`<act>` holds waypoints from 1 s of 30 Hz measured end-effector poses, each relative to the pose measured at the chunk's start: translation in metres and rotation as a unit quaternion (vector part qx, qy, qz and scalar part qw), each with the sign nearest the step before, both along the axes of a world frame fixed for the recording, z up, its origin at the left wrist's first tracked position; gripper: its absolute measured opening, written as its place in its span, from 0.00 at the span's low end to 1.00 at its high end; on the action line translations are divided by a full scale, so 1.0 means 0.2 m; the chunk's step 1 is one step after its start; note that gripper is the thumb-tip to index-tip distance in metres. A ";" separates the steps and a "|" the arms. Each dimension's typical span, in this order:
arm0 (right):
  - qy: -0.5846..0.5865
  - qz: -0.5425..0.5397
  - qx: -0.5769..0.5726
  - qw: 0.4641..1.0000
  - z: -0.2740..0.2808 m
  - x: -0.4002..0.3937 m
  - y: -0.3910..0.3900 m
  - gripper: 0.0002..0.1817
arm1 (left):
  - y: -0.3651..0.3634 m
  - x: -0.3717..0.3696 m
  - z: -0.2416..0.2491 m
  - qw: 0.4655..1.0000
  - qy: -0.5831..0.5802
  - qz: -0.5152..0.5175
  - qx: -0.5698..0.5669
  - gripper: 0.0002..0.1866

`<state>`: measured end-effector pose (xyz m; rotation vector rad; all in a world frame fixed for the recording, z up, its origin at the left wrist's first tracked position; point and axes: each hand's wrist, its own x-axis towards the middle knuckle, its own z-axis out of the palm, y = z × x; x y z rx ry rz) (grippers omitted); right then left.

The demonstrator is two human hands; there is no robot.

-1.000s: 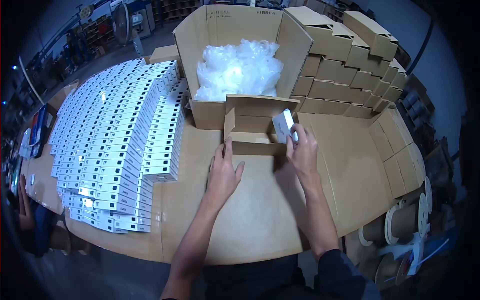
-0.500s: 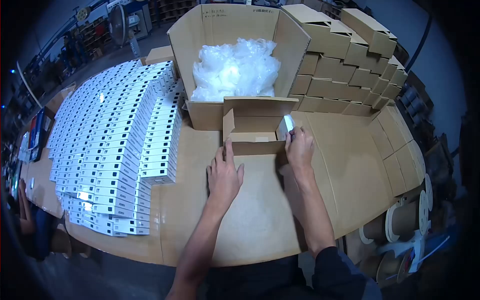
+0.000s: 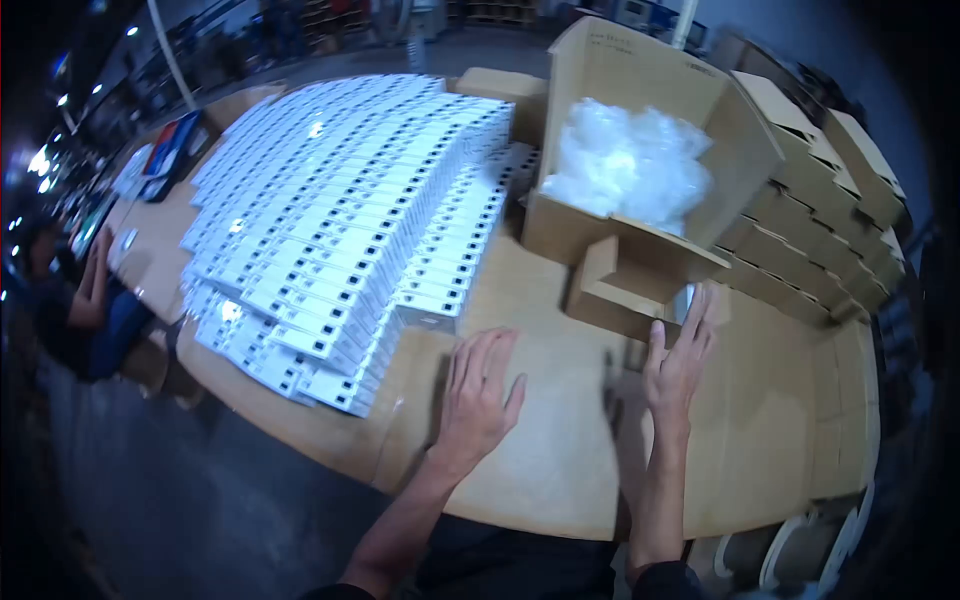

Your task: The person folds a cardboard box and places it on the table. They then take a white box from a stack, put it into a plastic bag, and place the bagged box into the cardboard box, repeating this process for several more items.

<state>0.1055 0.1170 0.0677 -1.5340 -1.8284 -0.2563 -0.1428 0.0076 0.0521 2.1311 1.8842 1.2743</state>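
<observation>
An open cardboard carton (image 3: 622,307) sits in front of the big box, and a small white box (image 3: 684,302) stands inside its right end. My right hand (image 3: 680,362) is at the carton's front right corner with fingers stretched up and thumb apart, overlapping the white box in this view. Over the table, my left hand (image 3: 480,398) has its fingers extended and holds nothing. It is near the front end of the stacked white boxes (image 3: 340,230), which carry small black squares on their ends.
A large cardboard box (image 3: 745,150) holds crumpled clear plastic bags (image 3: 625,160). Folded brown cartons (image 3: 815,235) are piled at the right. Spools (image 3: 800,550) stand below the table's right edge. Another person (image 3: 85,300) sits at the far left.
My view has turned left. My left hand has come away from the carton toward the white stacks. My right hand has let go of the small white box and opened.
</observation>
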 end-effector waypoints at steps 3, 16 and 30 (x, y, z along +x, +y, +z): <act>0.078 0.261 -0.043 0.961 0.02 -0.32 -0.06 0.40 | -0.07 -0.18 -0.03 0.998 -0.007 0.060 0.000 0.36; -0.030 0.427 -0.152 0.891 -0.09 -0.82 -0.02 0.50 | -0.02 -0.41 -0.14 0.993 0.057 0.107 0.010 0.30; 0.231 0.402 -0.515 0.721 0.25 -0.46 -0.19 0.33 | -0.14 -0.21 0.00 0.990 0.048 0.078 0.106 0.24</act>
